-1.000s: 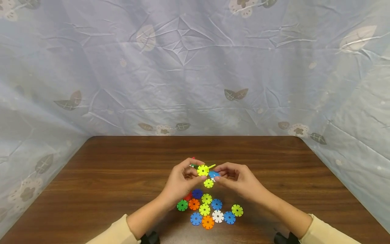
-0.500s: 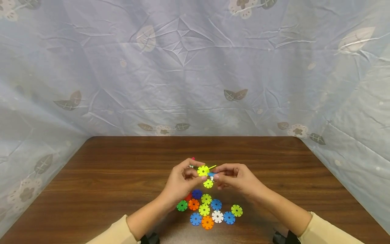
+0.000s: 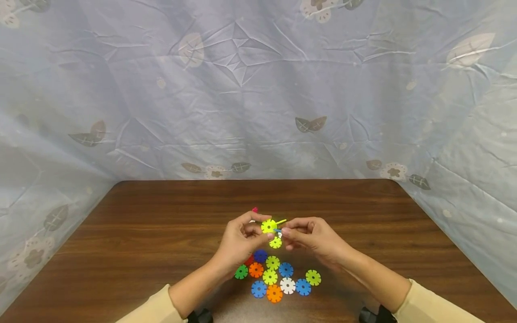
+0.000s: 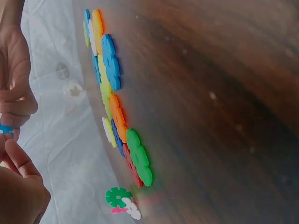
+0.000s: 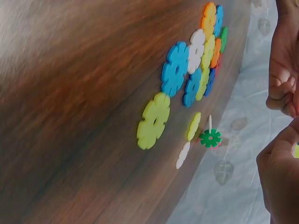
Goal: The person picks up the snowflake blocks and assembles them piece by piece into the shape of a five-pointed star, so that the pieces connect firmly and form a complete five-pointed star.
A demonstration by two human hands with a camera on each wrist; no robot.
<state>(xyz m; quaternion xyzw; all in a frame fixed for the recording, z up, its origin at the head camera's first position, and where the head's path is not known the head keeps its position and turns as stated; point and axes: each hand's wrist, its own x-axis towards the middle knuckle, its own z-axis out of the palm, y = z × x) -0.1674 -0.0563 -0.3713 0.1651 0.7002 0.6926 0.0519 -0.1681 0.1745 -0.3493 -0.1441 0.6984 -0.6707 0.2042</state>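
Note:
My left hand (image 3: 242, 237) pinches a bright yellow notched disc (image 3: 268, 226) above the table. A second yellow disc (image 3: 281, 221), seen edge-on, juts from its right side and looks joined to it. My right hand (image 3: 317, 235) pinches a blue notched disc (image 3: 278, 230), turned edge-on, against the yellow disc's lower right rim. Fingers hide most of the blue disc; part of it shows in the left wrist view (image 4: 6, 129). Whether its slot sits in the yellow disc's slot I cannot tell.
On the brown wooden table (image 3: 161, 224) lie several flat notched discs, among them an orange disc (image 3: 274, 294), a white disc (image 3: 288, 285) and a green disc (image 3: 241, 272). Beyond the hands stands a joined piece with a green disc (image 5: 210, 138). A patterned curtain (image 3: 242, 89) surrounds the table.
The blue disc has turned from showing its face to edge-on and come against the yellow disc, as my right hand shifted slightly left. My left hand has stayed nearly still.

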